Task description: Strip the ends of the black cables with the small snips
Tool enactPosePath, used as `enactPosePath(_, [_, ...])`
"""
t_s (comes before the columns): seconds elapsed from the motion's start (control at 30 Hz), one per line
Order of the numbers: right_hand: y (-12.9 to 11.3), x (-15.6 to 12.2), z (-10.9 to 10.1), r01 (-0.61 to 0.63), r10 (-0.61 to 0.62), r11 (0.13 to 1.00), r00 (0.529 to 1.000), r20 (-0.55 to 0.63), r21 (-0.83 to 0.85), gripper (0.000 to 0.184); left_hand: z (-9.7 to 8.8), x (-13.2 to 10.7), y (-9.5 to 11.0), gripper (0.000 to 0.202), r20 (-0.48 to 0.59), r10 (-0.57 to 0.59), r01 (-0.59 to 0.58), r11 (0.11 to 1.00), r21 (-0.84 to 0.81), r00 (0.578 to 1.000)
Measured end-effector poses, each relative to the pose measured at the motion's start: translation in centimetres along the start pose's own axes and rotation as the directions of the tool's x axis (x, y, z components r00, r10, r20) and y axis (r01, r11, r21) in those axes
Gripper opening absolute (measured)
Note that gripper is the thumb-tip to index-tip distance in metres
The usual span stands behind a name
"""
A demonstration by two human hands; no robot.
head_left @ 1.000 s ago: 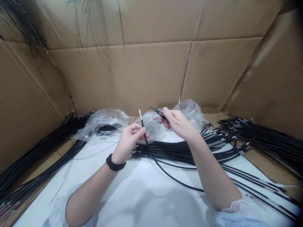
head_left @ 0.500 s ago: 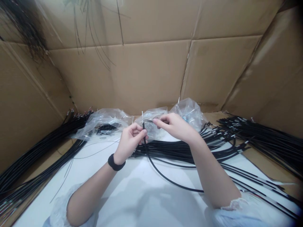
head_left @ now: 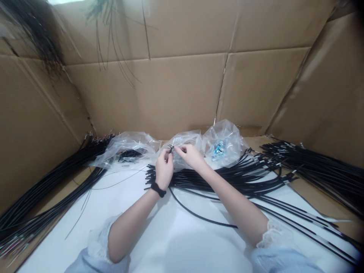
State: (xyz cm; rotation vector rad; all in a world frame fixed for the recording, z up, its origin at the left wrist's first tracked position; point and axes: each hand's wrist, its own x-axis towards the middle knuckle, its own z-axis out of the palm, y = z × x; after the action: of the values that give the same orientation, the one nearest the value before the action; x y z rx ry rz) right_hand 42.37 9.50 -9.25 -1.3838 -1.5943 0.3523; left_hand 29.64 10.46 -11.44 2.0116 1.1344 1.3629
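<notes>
My left hand (head_left: 164, 170), with a black band at the wrist, pinches the upper end of a single black cable (head_left: 196, 215) that loops down across the white table (head_left: 176, 242). My right hand (head_left: 191, 156) meets it at the cable tip (head_left: 170, 147), fingers closed on a small dark piece there; the piece is too small to make out. Both hands hover in front of the middle clear plastic bag (head_left: 183, 146).
A bundle of black cables (head_left: 227, 178) lies behind the hands, with more at the right (head_left: 321, 167) and left (head_left: 42, 193). Two other clear bags hold dark parts (head_left: 127, 153) and blue parts (head_left: 223, 146). Cardboard walls (head_left: 182, 87) enclose the table.
Both hands have moved away from me and closed together at the cable tip; the right hand came left from holding its dark piece apart. The cable end dropped lower.
</notes>
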Motion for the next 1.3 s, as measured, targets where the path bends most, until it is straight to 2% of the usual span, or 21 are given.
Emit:
enactPosePath(0.07, [0.5,0.2,0.4,-0.028,0.028,0.999,1.0,0.003,0.04,0.047,0.6,0.3,-0.3,0.025,-0.084,0.069,-0.059,0.992,0.112,0.994])
enactPosePath(0.13, [0.9,0.4,0.6,-0.052,0.052,0.995,0.999,0.008,0.09,0.048,0.7,0.7,-0.8,0.028,-0.12,0.132,-0.103,0.97,0.219,0.984])
enactPosePath(0.23, [1.1,0.5,0.9,-0.082,0.085,0.986,0.996,-0.011,0.144,0.049,0.5,1.6,-1.8,0.032,-0.11,0.2,-0.157,0.935,0.318,0.974])
enactPosePath(0.33, [1.2,0.3,1.4,-0.105,0.112,0.98,0.993,-0.037,0.168,0.049,0.0,2.2,-2.7,0.028,-0.058,0.236,-0.202,0.915,0.35,0.97])
enactPosePath(0.53, [1.8,0.3,1.9,-0.089,0.101,0.983,0.993,-0.065,0.159,0.048,-0.3,2.5,-2.4,0.028,-0.002,0.196,-0.191,0.955,0.227,0.981])
enactPosePath(0.63, [2.2,0.5,1.8,-0.068,0.075,0.987,0.996,-0.045,0.149,0.047,-0.4,3.1,-2.1,0.033,0.079,0.129,-0.138,0.984,0.114,0.988])
enactPosePath(0.73, [2.5,0.6,1.7,-0.064,0.068,0.988,0.997,-0.025,0.143,0.046,-0.5,3.4,-2.0,0.035,0.14,0.084,-0.095,0.993,0.074,0.987])
enactPosePath(0.83, [2.4,0.7,1.7,-0.07,0.076,0.987,0.996,-0.035,0.143,0.047,-0.3,3.2,-1.8,0.028,0.042,0.118,-0.122,0.985,0.126,0.992])
enactPosePath(0.93, [2.3,0.7,1.4,-0.071,0.081,0.987,0.994,-0.067,0.144,0.047,0.0,2.9,-1.7,0.025,-0.046,0.197,-0.184,0.962,0.202,0.979])
enactPosePath(1.03, [2.3,0.8,1.2,-0.075,0.088,0.987,0.992,-0.088,0.141,0.048,0.3,3.1,-1.9,0.024,-0.022,0.229,-0.218,0.95,0.225,0.973])
enactPosePath(1.13, [2.4,0.9,1.0,-0.07,0.082,0.988,0.993,-0.084,0.136,0.047,0.4,3.5,-1.8,0.023,-0.002,0.209,-0.205,0.959,0.198,0.978])
enactPosePath(1.23, [2.5,1.0,0.8,-0.054,0.064,0.991,0.994,-0.084,0.12,0.047,0.5,3.9,-1.4,0.024,0.025,0.138,-0.14,0.982,0.124,0.99])
enactPosePath(1.3, [2.5,1.1,0.4,-0.037,0.046,0.994,0.995,-0.087,0.102,0.046,0.3,4.3,-1.1,0.027,0.091,0.062,-0.067,0.996,0.05,0.994])
